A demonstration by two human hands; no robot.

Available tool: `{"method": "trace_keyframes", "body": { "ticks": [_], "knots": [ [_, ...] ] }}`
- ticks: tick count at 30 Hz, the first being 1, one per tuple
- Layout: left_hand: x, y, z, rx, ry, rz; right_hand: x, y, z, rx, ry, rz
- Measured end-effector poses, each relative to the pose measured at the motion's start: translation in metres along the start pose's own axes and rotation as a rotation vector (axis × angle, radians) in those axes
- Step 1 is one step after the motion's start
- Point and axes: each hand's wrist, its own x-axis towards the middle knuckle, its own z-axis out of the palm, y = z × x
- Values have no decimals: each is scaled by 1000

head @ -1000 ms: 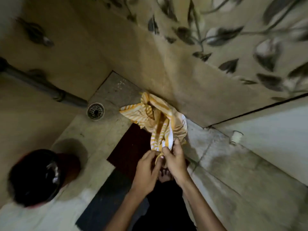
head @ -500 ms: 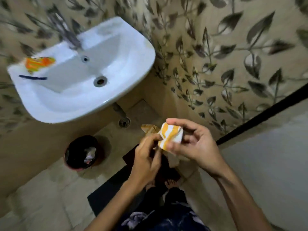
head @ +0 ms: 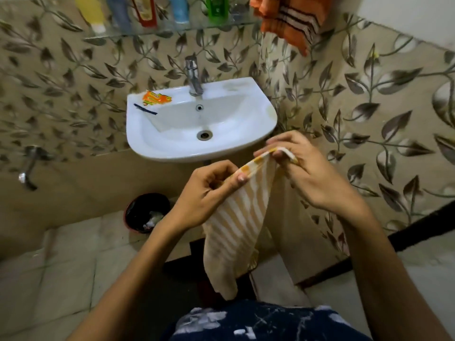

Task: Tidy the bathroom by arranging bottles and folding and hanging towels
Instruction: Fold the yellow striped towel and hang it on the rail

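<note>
Striped towel held up in front of the sink, well clear of the floor, hanging limp from its top edge. Left hand pinching the left end of that edge, thumb pressed against curled fingers with cloth between. Right hand gripping the right end, fingertips closed over the hem, other fingers loosely spread above. Short span of edge drawn between the two hands; the rest drooping in soft folds down toward the lap.

Judged light, thin, fully floppy: no stiffness to hold a shape, so every fold will need both corners controlled. Not slippery, not fragile; a pinch is enough. Best hold: the two top corners, pulled apart to flatten the cloth before folding. Lower corners hidden in the drape; cannot tell whether already doubled.

Orange towel already hanging upper right. Bottles lined up on the glass shelf. Orange packet on the sink rim. Bin on the floor below.
</note>
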Motion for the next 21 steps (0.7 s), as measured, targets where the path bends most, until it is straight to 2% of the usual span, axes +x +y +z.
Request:
{"method": "trace_keyframes", "body": {
  "ticks": [3, 5, 8, 10, 11, 13, 17, 18, 21],
  "knots": [
    [-3, -7, -11, -73, 1, -60, 12, -17, 1, 230, 142, -52],
    [-6, -13, -18, -90, 2, -98, 20, -19, -1, 294, 342, -13],
    [-14, -21, -29, -63, -11, -138, 36, -14, -12, 486, 676, 147],
    [-16, -24, -36, -44, 4, -153, 45, -10, -22, 534, 784, 202],
    [-15, -24, -39, -28, 17, -151, 48, -7, -25, 517, 784, 202],
    [-9, -24, -44, 30, 35, -128, 50, -7, -22, 436, 609, 168],
    [7, -19, -42, 185, -2, -51, 50, -17, 11, 80, -236, 42],
    [11, -17, -40, 201, -7, -28, 51, -19, 21, -32, -360, 19],
    [19, -16, -41, 225, 28, 20, 57, -18, 33, -219, -417, -21]
  ]
}}
